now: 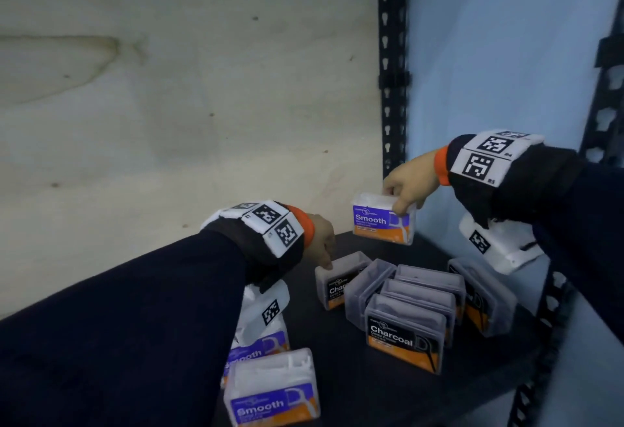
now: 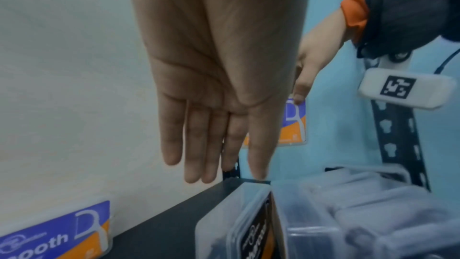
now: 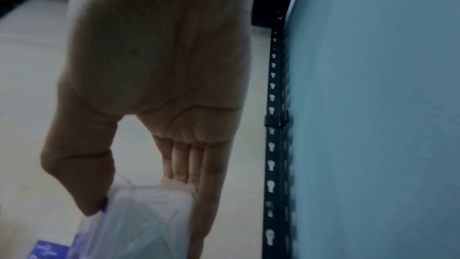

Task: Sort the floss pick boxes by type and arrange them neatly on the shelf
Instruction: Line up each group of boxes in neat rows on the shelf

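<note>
Right hand (image 1: 410,186) pinched the Smooth floss pick box (image 1: 383,218) by its top, thumb opposite fingers; left hand (image 2: 219,86), fingers straight, touched a Charcoal box (image 1: 339,279).

1. "Smooth", white on purple, on the raised floss pick box (image 1: 384,219).
2. "Smooth" on the near purple box (image 1: 273,389); a second one behind it (image 1: 258,349) shows "mooth".
3. "Charcoal" on the front black box (image 1: 403,333).
4. "Char", cut off, on the rear black box (image 1: 337,279).
5. "R5" on the right wrist band (image 1: 479,164).
</note>
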